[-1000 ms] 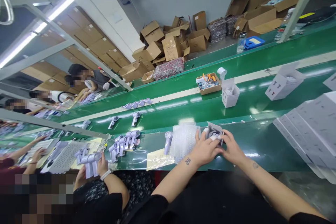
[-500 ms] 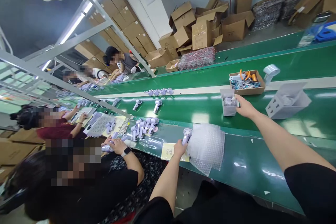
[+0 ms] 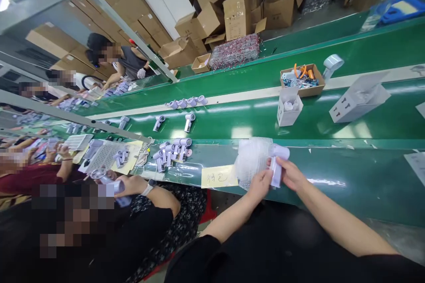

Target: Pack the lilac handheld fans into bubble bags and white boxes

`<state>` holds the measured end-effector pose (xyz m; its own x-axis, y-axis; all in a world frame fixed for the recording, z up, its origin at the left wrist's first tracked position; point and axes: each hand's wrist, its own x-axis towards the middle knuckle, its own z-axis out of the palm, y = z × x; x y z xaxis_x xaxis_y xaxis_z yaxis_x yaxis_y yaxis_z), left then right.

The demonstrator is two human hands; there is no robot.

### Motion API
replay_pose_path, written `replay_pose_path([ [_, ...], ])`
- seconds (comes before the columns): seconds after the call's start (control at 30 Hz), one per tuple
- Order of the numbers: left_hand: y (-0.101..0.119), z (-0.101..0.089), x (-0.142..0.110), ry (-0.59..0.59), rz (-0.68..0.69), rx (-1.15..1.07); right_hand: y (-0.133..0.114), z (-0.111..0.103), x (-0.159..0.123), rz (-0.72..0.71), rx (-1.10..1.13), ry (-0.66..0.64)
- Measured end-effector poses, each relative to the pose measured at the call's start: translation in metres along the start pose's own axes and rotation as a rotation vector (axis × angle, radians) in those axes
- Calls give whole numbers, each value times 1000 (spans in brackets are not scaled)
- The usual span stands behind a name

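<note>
A lavender handheld fan point(image 3: 276, 172) is held in both my hands above the near edge of the bench. My left hand point(image 3: 260, 184) closes on its handle from the left. My right hand point(image 3: 291, 173) grips it from the right, just below the head. Right behind and left of the fan lies a stack of clear bubble wrap bags point(image 3: 250, 159); the fan and my left hand hide part of it. A yellow paper with handwriting point(image 3: 212, 177) lies to the left. Beyond my hands, an open white box point(image 3: 286, 117) with something wrapped inside stands on the green belt.
Another open white box point(image 3: 345, 108) stands farther right. Behind them is a cardboard tray point(image 3: 312, 91) of loose parts beside another fan point(image 3: 333, 64). Several fans point(image 3: 172, 152) are piled at left. A co-worker's hand point(image 3: 133, 184) holds a fan close on my left.
My right hand has left the white box and come back to the fan. My left hand has brought the fan rightward over the bubble wrap. The view has shifted.
</note>
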<state>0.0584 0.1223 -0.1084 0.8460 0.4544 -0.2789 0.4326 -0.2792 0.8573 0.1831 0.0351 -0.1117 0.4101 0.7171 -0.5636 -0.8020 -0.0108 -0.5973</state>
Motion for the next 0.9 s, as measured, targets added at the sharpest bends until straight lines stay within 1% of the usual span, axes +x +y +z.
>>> replay_pose_path([
  [0.07, -2, 1, -8, -114, 259, 346, 0, -14, -7, -59, 44, 137],
  [0.13, -12, -10, -12, -187, 452, 710, -7, -36, -18, -51, 7, 218],
  [0.2, -24, -21, -10, -280, 538, 969, -13, -59, -33, 14, -21, 232],
  [0.23, -29, -25, -7, -334, 555, 1047, -15, -70, -42, 43, -15, 229],
  [0.3, -33, -26, 0, -405, 561, 1112, -14, -85, -61, 73, 22, 204],
  [0.33, -32, -24, 4, -405, 552, 1109, -12, -89, -71, 74, 47, 189],
  [0.37, -29, -21, 7, -377, 536, 1089, -9, -92, -80, 76, 68, 175],
  [0.43, -19, -11, 13, -262, 471, 1006, -4, -91, -97, 90, 106, 140],
  [0.47, -14, -6, 15, -209, 424, 947, -2, -89, -104, 101, 124, 115],
  [0.53, -4, 4, 20, -145, 301, 812, 1, -83, -114, 130, 147, 43],
  [0.6, 2, 10, 26, -116, 156, 686, 3, -79, -118, 132, 153, -33],
  [0.63, 4, 11, 30, -108, 96, 643, 3, -79, -118, 122, 152, -51],
  [0.7, 7, 12, 38, -85, 14, 591, 3, -83, -116, 107, 162, -20],
  [0.8, 15, 9, 46, -55, -23, 554, 1, -91, -113, 134, 189, 94],
  [0.83, 19, 9, 47, -41, -27, 530, -1, -91, -113, 143, 189, 105],
  [0.87, 24, 8, 47, -27, -28, 477, -2, -90, -112, 146, 184, 89],
  [0.9, 29, 9, 47, -15, -30, 386, -4, -86, -111, 142, 173, 47],
])
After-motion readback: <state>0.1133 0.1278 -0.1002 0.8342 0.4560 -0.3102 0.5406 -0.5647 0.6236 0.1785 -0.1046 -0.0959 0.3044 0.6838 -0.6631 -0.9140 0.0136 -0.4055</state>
